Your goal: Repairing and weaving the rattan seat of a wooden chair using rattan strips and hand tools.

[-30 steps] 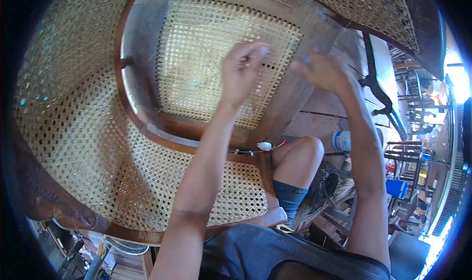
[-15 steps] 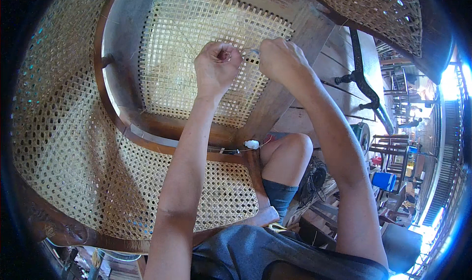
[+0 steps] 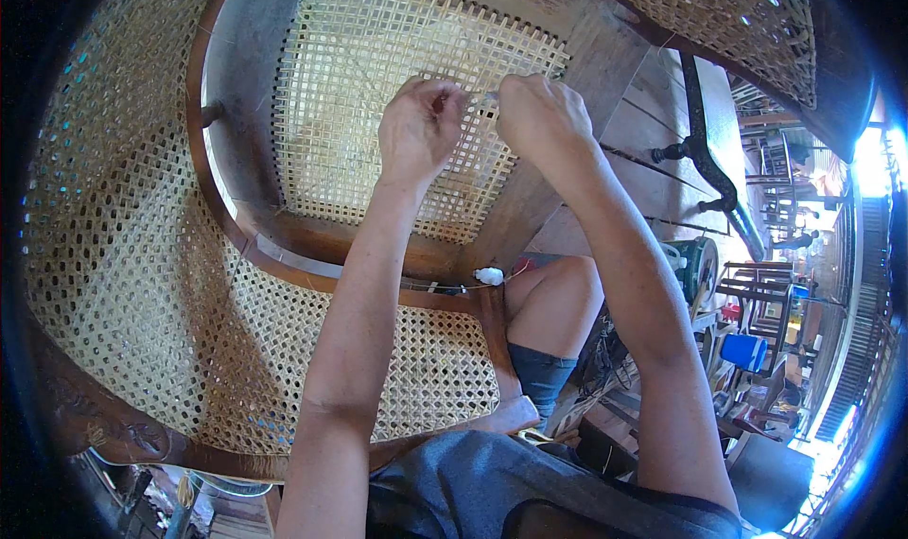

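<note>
A half-woven cane seat panel (image 3: 369, 161) fills a brown wooden frame, its pale strands crossing in an open square grid. Over its right part, my left hand (image 3: 423, 128) is closed, thumb and fingers curled to a ring. My right hand (image 3: 539, 113), just to the right, is pinched with its back toward me. A thin cane strand (image 3: 480, 97) runs in the short gap between the two hands, with a small pale bluish glint beside the right fingertips. The fingertips themselves are partly hidden.
Finished cane webbing (image 3: 397, 373) in a curved wooden rim (image 3: 270, 269) surrounds the seat on the left and near side. A small white lump (image 3: 489, 276) rests at the frame corner by my knee. Farther right are a dark curved metal leg (image 3: 705, 142) and a blue container (image 3: 744, 352).
My two hands have come slightly closer together, and the left hand has tilted a little. The whole view has shifted slightly; the cane panel looks the same.
</note>
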`<state>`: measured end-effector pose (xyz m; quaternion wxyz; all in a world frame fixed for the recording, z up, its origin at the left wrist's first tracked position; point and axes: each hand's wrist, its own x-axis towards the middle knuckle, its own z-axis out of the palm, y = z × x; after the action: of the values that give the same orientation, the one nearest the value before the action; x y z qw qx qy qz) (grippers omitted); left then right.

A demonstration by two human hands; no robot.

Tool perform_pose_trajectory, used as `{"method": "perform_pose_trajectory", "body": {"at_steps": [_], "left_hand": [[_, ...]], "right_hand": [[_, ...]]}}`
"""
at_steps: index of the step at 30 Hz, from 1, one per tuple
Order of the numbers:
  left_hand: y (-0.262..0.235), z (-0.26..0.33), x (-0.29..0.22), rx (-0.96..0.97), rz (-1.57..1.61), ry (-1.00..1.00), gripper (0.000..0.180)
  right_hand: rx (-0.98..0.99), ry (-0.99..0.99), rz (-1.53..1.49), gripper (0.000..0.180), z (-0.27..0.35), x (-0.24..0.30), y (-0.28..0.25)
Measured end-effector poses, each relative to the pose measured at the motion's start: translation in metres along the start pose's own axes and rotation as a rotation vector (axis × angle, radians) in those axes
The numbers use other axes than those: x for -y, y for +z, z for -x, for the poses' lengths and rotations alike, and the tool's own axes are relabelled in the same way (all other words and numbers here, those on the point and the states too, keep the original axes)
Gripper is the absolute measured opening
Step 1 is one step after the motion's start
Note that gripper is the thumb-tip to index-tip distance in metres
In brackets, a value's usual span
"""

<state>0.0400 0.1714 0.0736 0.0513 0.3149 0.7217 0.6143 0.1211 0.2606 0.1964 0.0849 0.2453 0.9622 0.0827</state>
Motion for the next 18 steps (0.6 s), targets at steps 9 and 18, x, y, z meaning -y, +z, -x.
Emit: {"method": "perform_pose_trajectory", "body": {"at_steps": [9, 18], "left_hand": [[0.015, 0.003, -0.019, -0.094, -0.274, 0.116, 0.012], [0.036, 0.002, -0.030, -0.078, -0.479, 0.027, 0.012]], "right_hand": [[0.081, 0.107, -0.064, 0.028, -0.005, -0.011, -0.004], [-0.220, 0.393, 0.041, 0.051, 0.015, -0.101, -0.024]]}}
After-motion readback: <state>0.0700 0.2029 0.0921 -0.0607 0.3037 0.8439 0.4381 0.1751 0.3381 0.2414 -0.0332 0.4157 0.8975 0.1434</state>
